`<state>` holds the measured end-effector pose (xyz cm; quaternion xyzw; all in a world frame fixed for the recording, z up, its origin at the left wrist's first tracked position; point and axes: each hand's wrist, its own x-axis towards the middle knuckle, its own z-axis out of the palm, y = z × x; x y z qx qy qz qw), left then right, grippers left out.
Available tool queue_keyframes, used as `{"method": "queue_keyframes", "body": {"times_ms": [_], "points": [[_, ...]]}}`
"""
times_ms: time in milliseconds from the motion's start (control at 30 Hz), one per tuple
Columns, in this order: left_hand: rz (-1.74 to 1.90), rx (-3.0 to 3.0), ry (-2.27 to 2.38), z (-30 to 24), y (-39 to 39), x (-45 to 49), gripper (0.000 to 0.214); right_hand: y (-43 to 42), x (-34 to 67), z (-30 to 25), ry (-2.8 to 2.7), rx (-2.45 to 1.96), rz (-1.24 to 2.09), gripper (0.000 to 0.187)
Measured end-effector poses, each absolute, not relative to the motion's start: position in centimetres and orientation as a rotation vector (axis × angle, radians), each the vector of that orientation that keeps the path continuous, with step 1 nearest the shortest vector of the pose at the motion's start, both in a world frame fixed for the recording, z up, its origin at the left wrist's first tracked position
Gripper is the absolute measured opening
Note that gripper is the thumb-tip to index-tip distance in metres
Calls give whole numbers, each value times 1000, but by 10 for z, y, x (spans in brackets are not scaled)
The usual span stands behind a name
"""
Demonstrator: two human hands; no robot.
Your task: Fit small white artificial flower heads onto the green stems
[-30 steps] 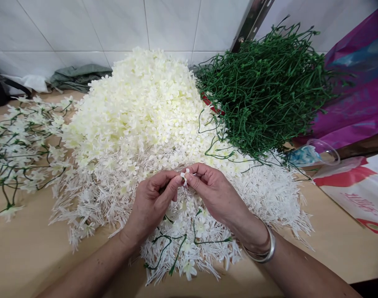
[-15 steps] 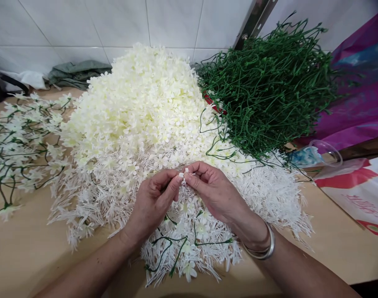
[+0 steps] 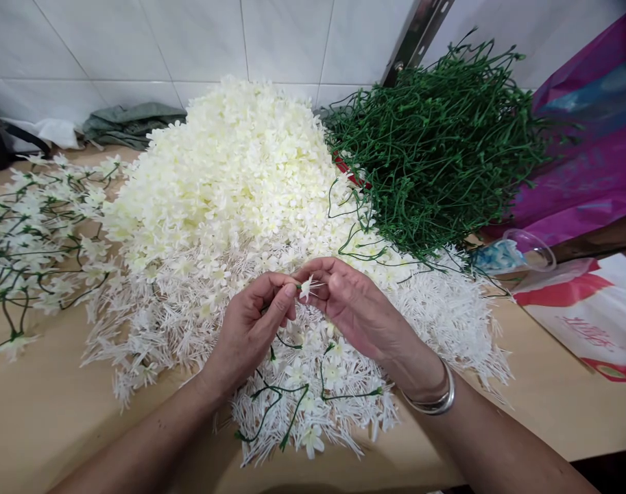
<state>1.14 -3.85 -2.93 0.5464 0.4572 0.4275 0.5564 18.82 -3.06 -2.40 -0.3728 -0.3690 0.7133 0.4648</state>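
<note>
My left hand (image 3: 258, 312) is closed, thumb and forefinger pinching the green tip of a stem. On that tip sits a small white artificial flower (image 3: 306, 288), its thin white stamens pointing right. My right hand (image 3: 361, 309), with a silver bangle at the wrist, is close beside the flower. Its thumb and fingers are apart, with the stamens reaching into the space between them. Beneath both hands lie white stamen pieces (image 3: 189, 336) and a branching green stem (image 3: 292, 391) with white flowers on it. Just beyond rises a heap of loose cream-white petals (image 3: 230, 171).
At the back right is a big pile of green plastic stems (image 3: 441, 151), a bit of red showing at its edge. Flowered stems (image 3: 45, 233) lie at left. A clear plastic cup (image 3: 528, 250), a red-and-white paper bag (image 3: 585, 315) and a purple bag (image 3: 590, 158) are at right.
My right thumb and fingers have parted and drawn slightly away from the white flower. It now shows on the green tip in my left hand, which has stayed nearly in place.
</note>
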Motion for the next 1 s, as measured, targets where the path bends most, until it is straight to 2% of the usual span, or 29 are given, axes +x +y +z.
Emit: {"method": "queue_keyframes", "body": {"times_ms": [200,567,767,900,1000], "points": [[1005,1292,1072,-31,-39,10,23,-30,188,-32,-1010,-1019,1626,23],[1008,1364,1077,-37,-38,9,22,-31,185,-37,-1046,-1045,1630,20],[1034,1368,1096,-36,-36,12,22,-31,181,-40,-1095,-1047,1577,26],[1035,1312,1034,-30,-34,13,28,-31,180,-37,-975,-1029,1573,32],[1107,1207,1011,-24,-32,11,22,-33,181,-31,-877,-948,1573,29]]}}
